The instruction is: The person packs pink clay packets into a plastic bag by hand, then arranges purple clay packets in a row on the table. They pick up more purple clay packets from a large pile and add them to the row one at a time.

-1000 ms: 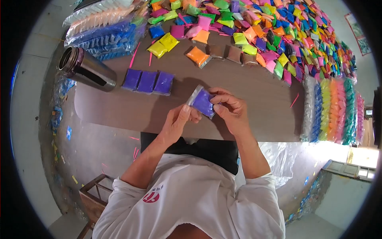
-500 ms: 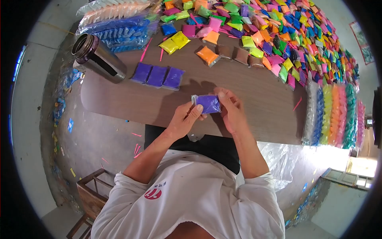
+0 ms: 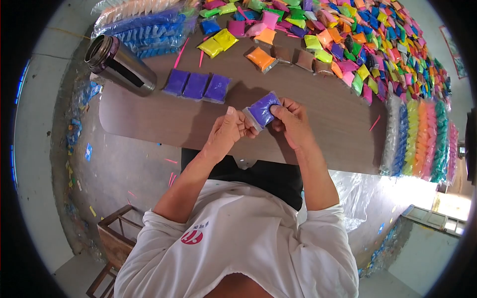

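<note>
A small clear packet of purple modelling clay [image 3: 263, 110] is held tilted over the table. My right hand [image 3: 294, 120] pinches its right side, thumb pressed on the front and fingers behind. Beside the packet's clear lower-left edge is my left hand [image 3: 227, 131], its thumb lifted away and its curled fingertips right at that edge. Beyond the hands, three more purple packets [image 3: 196, 86] lie in a row on the brown table [image 3: 164, 116].
A steel flask [image 3: 121, 67] stands at the left. Bundled strips of packets [image 3: 149, 32] lie behind it; others [image 3: 420, 139] hang at the right edge. A large heap of colourful packets [image 3: 357, 44] covers the back right, with yellow packets [image 3: 218, 42] and brown ones [image 3: 304, 60] in front.
The purple packet has passed from my left hand's grip to my right hand's, rising slightly and tilting. My left thumb has come off it.
</note>
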The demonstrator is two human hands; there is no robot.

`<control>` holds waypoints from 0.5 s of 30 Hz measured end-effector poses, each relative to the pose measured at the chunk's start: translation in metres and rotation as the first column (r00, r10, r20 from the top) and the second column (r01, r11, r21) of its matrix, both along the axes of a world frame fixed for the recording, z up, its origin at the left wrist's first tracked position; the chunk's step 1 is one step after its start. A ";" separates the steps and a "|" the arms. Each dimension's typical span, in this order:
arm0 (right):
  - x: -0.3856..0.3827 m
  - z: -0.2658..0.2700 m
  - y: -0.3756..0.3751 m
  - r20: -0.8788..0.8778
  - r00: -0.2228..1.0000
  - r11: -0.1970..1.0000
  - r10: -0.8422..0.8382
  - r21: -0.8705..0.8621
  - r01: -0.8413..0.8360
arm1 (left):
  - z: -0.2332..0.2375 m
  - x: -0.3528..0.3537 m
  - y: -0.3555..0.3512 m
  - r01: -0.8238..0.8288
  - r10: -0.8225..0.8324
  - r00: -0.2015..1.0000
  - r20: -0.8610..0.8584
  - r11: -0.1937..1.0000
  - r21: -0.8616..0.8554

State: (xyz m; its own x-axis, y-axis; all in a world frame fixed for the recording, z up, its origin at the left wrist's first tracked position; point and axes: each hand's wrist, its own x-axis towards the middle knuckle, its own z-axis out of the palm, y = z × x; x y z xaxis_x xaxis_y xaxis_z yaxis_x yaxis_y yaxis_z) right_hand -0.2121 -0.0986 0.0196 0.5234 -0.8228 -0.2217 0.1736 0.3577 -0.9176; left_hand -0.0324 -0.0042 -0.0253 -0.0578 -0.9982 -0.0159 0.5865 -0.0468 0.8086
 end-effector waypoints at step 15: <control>0.012 0.003 -0.004 0.036 0.991 0.986 0.127 0.101 -0.130 | 0.015 -0.005 0.000 -0.015 -0.004 0.944 0.330 0.998 0.054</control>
State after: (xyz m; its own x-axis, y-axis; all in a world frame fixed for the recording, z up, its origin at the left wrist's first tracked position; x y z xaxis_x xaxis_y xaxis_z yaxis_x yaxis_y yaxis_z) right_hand -0.2002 -0.1026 0.0223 0.6308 -0.7220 -0.2843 0.1464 0.4706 -0.8701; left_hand -0.0377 -0.0047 -0.0101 -0.0344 -0.9955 -0.0880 0.2880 -0.0942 0.9530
